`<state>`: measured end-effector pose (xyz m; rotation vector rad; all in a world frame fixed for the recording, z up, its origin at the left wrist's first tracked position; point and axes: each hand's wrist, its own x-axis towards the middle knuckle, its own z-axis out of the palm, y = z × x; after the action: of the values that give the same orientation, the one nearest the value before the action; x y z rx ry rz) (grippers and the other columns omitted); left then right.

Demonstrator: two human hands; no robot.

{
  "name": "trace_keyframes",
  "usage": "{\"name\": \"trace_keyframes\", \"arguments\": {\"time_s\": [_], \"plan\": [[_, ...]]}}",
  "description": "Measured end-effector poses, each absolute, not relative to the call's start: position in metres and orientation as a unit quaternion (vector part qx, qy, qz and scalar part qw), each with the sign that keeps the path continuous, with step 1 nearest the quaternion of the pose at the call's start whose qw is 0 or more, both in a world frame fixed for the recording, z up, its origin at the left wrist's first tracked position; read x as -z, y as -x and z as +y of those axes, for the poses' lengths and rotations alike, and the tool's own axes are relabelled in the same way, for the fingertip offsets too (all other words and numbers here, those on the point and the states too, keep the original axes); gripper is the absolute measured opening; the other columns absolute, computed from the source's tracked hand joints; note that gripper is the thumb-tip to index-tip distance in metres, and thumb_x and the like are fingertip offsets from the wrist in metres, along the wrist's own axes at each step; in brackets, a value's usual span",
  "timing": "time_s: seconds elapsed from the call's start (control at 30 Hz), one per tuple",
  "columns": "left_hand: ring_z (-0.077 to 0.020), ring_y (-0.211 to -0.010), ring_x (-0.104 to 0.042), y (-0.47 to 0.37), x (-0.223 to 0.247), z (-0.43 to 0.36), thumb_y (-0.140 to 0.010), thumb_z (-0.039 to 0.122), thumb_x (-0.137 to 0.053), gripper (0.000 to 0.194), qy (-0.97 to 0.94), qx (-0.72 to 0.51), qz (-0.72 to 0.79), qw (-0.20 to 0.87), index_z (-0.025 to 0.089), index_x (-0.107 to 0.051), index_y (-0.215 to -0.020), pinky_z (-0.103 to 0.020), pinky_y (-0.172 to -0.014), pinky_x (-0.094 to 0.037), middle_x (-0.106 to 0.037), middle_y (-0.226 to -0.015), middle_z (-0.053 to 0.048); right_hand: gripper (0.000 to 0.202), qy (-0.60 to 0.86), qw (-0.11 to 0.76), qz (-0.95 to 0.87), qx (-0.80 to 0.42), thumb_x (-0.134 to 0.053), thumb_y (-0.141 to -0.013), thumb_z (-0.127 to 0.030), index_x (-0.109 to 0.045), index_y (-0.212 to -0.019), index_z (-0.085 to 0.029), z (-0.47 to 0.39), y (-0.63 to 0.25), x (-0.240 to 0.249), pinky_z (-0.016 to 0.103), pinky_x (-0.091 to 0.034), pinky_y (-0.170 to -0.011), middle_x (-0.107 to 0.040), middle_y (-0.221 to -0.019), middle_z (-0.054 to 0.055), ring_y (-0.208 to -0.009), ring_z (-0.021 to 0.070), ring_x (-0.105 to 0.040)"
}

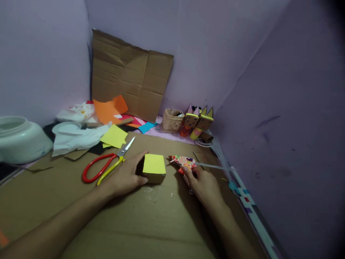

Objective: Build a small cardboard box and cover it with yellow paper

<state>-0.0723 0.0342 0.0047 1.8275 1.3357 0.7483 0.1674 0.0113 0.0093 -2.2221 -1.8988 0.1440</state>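
Note:
My left hand (128, 176) grips a small cardboard box (154, 169) by its left side, thumb at the near corner and the other fingers partly hidden behind it. Yellow paper covers the top of the box; its front is bare brown. To the right, my right hand (206, 185) is closed around a flower-patterned glue gun (182, 160). The gun's nozzle points left toward the box, apart from it, and a long clear glue stick (211, 166) sticks out of its back. Scissors (113, 163) with red and yellow handles lie just left of my left hand, blades partly open.
Yellow paper pieces (114, 136), orange paper (107, 109) and white tissue (81, 138) are heaped at the back left, near a pale pot (23, 140). A woven basket (172, 120) and two paper-cup-like figures (203, 122) stand at the back. A cardboard sheet (130, 75) leans on the wall.

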Motion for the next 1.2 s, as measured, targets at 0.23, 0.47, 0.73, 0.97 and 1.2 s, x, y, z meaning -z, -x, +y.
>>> {"name": "trace_keyframes", "arguments": {"time_s": [0.23, 0.47, 0.73, 0.97, 1.2], "plan": [[-0.0275, -0.129, -0.040, 0.073, -0.005, 0.034, -0.062, 0.018, -0.062, 0.076, -0.718, -0.282, 0.515, 0.374, 0.021, -0.040, -0.134, -0.044, -0.108, -0.029, -0.047, -0.139, -0.007, 0.037, 0.763, 0.278, -0.582, -0.041, -0.048, -0.082, -0.051, -0.070, -0.086, -0.021, -0.008, -0.171, -0.009, 0.031, -0.038, -0.052, -0.069, -0.072, 0.010, -0.063, 0.0246, -0.063], [-0.0281, -0.122, -0.048, 0.063, -0.013, 0.028, -0.058, 0.014, -0.060, 0.075, -0.709, -0.290, 0.487, 0.418, 0.017, -0.044, -0.131, -0.045, -0.104, -0.035, -0.054, -0.133, -0.009, 0.038, 0.523, 0.505, -0.587, -0.357, -0.062, -0.068, -0.024, -0.054, -0.106, -0.020, -0.018, -0.135, 0.005, 0.030, -0.053, -0.066, -0.060, -0.104, 0.009, -0.090, 0.0205, -0.060], [-0.0293, -0.119, -0.050, 0.058, -0.019, 0.026, -0.054, 0.012, -0.058, 0.076, -0.710, -0.278, 0.490, 0.423, 0.014, -0.045, -0.129, -0.047, -0.102, -0.036, -0.057, -0.129, -0.011, 0.037, 0.460, 0.494, -0.674, -0.300, -0.054, -0.069, -0.008, -0.055, -0.103, -0.023, -0.016, -0.125, 0.011, 0.025, -0.051, -0.061, -0.051, -0.098, 0.004, -0.078, 0.0141, -0.053], [-0.0283, -0.115, -0.053, 0.058, -0.008, 0.026, -0.055, 0.014, -0.059, 0.073, -0.707, -0.302, 0.470, 0.434, 0.017, -0.048, -0.127, -0.045, -0.100, -0.039, -0.057, -0.128, -0.009, 0.024, 0.462, 0.487, -0.681, -0.294, -0.053, -0.071, -0.007, -0.057, -0.089, -0.022, -0.018, -0.128, 0.009, 0.024, -0.049, -0.059, -0.048, -0.095, 0.004, -0.081, 0.0154, -0.051], [-0.0289, -0.116, -0.053, 0.058, -0.014, 0.027, -0.055, 0.016, -0.059, 0.071, -0.708, -0.285, 0.470, 0.443, 0.016, -0.048, -0.125, -0.045, -0.099, -0.040, -0.059, -0.126, -0.010, 0.019, 0.477, 0.484, -0.674, -0.289, -0.054, -0.071, -0.008, -0.058, -0.083, -0.021, -0.017, -0.126, 0.008, 0.022, -0.045, -0.056, -0.049, -0.092, 0.003, -0.078, 0.0149, -0.051]]}}
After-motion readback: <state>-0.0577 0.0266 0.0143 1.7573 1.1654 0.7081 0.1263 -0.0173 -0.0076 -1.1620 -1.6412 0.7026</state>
